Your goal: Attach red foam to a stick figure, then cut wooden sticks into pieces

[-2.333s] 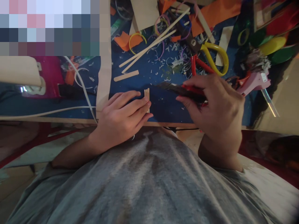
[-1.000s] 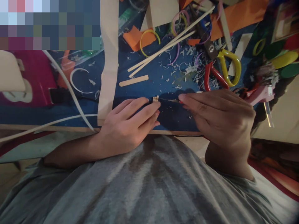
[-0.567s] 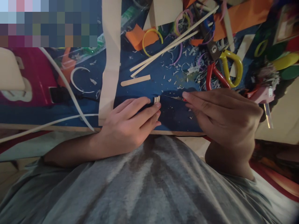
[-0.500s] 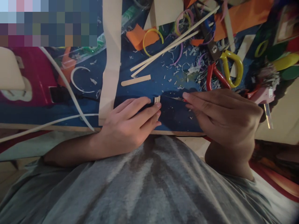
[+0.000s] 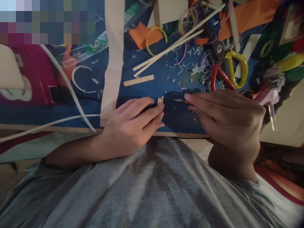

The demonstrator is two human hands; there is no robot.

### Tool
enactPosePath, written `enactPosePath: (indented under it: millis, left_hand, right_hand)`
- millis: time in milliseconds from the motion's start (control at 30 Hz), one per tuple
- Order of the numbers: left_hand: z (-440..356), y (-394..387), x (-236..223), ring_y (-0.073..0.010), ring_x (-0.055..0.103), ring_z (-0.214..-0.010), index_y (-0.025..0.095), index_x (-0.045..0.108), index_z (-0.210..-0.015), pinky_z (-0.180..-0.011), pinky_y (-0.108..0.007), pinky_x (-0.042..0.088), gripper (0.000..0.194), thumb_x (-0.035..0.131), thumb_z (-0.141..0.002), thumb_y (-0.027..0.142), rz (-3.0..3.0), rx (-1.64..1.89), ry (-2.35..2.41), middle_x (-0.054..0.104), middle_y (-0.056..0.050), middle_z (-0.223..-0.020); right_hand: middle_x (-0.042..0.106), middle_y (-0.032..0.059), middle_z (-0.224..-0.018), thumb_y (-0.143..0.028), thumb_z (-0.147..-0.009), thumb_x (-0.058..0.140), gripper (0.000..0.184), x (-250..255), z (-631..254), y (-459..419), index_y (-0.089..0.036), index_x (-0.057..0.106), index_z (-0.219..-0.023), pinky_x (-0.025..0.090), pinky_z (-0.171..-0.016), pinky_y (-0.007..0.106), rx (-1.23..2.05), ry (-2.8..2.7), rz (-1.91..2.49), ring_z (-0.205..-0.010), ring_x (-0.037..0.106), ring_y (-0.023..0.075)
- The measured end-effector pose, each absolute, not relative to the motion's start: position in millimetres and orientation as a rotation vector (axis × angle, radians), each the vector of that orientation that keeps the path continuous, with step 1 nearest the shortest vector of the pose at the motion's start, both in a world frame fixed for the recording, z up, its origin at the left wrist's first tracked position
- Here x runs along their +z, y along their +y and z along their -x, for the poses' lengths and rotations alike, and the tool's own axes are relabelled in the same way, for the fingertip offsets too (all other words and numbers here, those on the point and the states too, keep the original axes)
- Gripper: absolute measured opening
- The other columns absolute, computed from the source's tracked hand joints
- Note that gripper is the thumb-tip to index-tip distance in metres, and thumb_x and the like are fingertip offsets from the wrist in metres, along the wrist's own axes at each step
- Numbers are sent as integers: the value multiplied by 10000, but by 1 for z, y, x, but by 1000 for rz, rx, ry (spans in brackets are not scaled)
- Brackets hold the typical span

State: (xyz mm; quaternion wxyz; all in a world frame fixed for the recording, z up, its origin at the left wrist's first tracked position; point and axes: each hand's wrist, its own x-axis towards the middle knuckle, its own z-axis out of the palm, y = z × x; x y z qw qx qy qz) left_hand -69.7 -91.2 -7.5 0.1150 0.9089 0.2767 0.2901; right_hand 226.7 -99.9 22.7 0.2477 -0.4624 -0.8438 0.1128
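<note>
A small bundle of short wooden sticks (image 5: pixel 160 100) pokes out beyond the fingertips of my left hand (image 5: pixel 133 123), which is closed around it close to the table's near edge. From the right, my right hand (image 5: pixel 220 114) pinches a thin, dark, pointed tool (image 5: pixel 175 99); a bit of red shows at the fingertips, and the rest of its handle is hidden. The tool's tip reaches the end of the bundle, though I cannot tell whether it touches. Above the bundle lies a cut craft stick (image 5: pixel 139 80), and two long thin sticks (image 5: pixel 175 45) slant away behind it.
Scissors (image 5: pixel 222 57) with red and yellow handles lie behind my right hand. A pink glue gun (image 5: pixel 268 95) stands at the right. A long paper strip (image 5: pixel 112 63) and a white cable (image 5: pixel 66 85) are at left. Orange paper (image 5: pixel 142 35) and white scraps litter the blue tabletop (image 5: pixel 152 90).
The tool in my right hand has shifted slightly left, closer to the bundle's end. One stick end at the bundle's right now stands out a little from the others. My left hand stays put.
</note>
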Motion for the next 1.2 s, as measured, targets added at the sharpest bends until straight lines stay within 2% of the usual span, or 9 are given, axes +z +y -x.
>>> enactPosePath:
  millis: [200,267,333,500,700,800,967,1100,1200]
  left_hand:
    - [71,-93,-9,-280,843,-1165,117,796,-1273,-965,-448,745,190,805,-1104,204,-2658,859,802,895,-79,-1270]
    - [72,-94,-8,-275,829,-1223,132,783,-1316,-1011,-456,731,198,755,-1132,200,-2629,800,817,883,-67,-1311]
    - [72,-94,-7,-269,824,-1248,139,774,-1338,-1032,-453,724,204,721,-1150,201,-2625,763,832,879,-56,-1323]
    - [69,-92,-7,-313,863,-1124,88,801,-1238,-919,-461,761,189,833,-1078,184,-2638,890,801,906,-93,-1227]
    - [69,-93,-7,-282,865,-1156,111,781,-1281,-962,-438,764,189,777,-1120,212,-2664,853,833,904,-65,-1242]
    - [71,-95,-5,-278,854,-1232,148,785,-1309,-1035,-438,748,191,700,-1166,241,-2622,766,867,898,-41,-1291]
    - [72,-96,-2,-248,807,-1363,231,793,-1359,-1157,-433,701,283,549,-1236,304,-2511,575,933,876,13,-1371]
    - [71,-95,-3,-253,834,-1294,177,791,-1327,-1108,-430,720,224,623,-1207,261,-2562,675,900,892,-19,-1317]
    - [70,-94,-4,-273,864,-1203,134,794,-1293,-1029,-431,748,179,718,-1155,220,-2622,806,857,905,-62,-1263]
  right_hand:
    - [938,-9,-1195,-6,-976,842,566,23,-226,-101,-374,855,-1406,725,-845,379,304,-2279,1278,-932,909,222]
    - [937,-9,-1199,-13,-989,834,562,23,-226,-101,-376,847,-1418,726,-847,384,312,-2292,1281,-944,912,225]
    - [937,3,-1203,-8,-981,840,543,23,-226,-101,-352,855,-1402,728,-857,385,325,-2297,1275,-962,913,228]
    - [938,24,-1179,-5,-981,839,458,23,-226,-100,-296,877,-1333,725,-870,377,325,-2294,1271,-941,902,225]
    - [939,59,-1168,11,-984,824,431,24,-226,-99,-243,877,-1328,723,-852,373,303,-2342,1234,-922,902,229]
    - [936,44,-1207,-29,-1009,816,452,24,-226,-100,-286,863,-1379,734,-864,384,307,-2354,1237,-942,906,229]
    - [927,1,-1260,-53,-1035,793,624,25,-227,-100,-422,779,-1538,758,-886,426,340,-2363,1263,-973,913,256]
    - [931,-15,-1234,-33,-1007,823,657,24,-228,-100,-422,773,-1534,754,-868,397,305,-2359,1228,-948,911,235]
    - [933,3,-1222,-29,-998,828,601,22,-229,-100,-382,806,-1484,751,-870,396,324,-2334,1222,-949,912,235]
